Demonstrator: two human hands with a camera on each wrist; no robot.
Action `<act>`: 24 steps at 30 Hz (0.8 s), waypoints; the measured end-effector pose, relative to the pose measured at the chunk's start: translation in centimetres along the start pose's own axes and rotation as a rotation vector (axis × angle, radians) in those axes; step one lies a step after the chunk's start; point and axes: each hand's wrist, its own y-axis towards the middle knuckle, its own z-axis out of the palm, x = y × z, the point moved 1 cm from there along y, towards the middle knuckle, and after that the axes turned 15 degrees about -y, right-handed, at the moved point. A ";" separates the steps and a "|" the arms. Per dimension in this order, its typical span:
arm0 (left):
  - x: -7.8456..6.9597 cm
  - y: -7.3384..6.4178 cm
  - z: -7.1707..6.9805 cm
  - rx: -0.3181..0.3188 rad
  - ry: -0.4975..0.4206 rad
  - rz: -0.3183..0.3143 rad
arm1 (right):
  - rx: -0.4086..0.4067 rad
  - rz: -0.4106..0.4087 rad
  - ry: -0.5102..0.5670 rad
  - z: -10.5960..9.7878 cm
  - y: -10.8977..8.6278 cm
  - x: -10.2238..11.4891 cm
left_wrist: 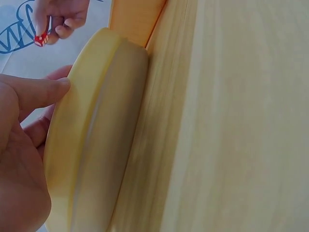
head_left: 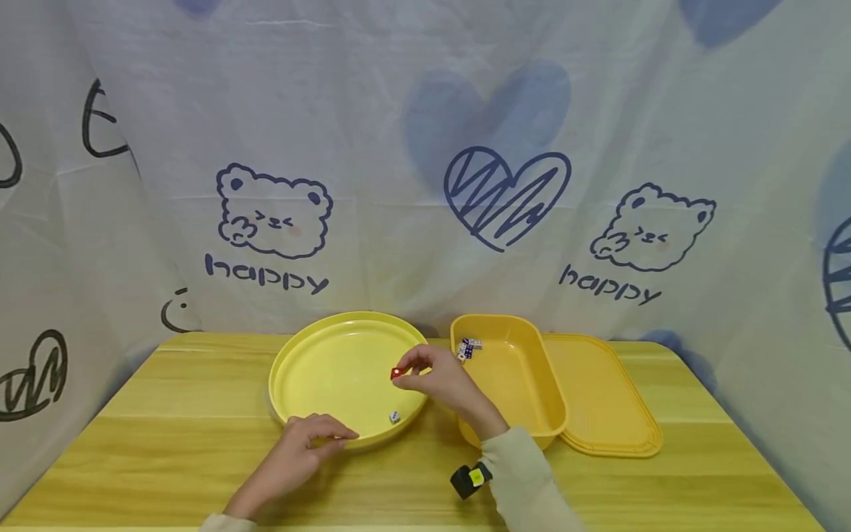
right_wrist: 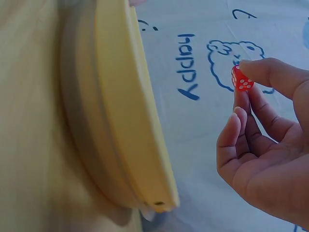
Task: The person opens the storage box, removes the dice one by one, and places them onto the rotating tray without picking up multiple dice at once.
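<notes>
Between thumb and fingertips, my right hand (head_left: 444, 378) pinches a red die (right_wrist: 243, 81) with white dots, held above a round yellow tray (head_left: 332, 369). My left hand (head_left: 302, 454) grips the near rim of that tray, the thumb on the outer side in the left wrist view and fingers over the edge. One white die (head_left: 394, 417) lies inside the tray near its front right. Right of the tray stands a deep orange-yellow box (head_left: 518, 377). Several white and dark blue dice (head_left: 468, 349) are gathered in its far left corner.
A flat orange-yellow lid (head_left: 598, 391) lies on the wooden table (head_left: 166, 443), against the box's right side. A black device with a yellow patch (head_left: 470, 480) is at my right sleeve. Behind the table hangs a printed white cloth (head_left: 372, 185).
</notes>
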 end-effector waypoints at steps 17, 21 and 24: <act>-0.3 0.3 0.1 0.007 0.062 0.090 | 0.057 -0.022 0.031 3.4 0.1 -1.2; -0.4 0.4 0.0 0.030 0.052 0.096 | 0.061 -0.017 0.036 3.5 0.0 -1.2; -0.4 0.4 0.1 0.034 0.050 0.089 | 0.069 -0.003 0.030 3.4 0.0 -1.2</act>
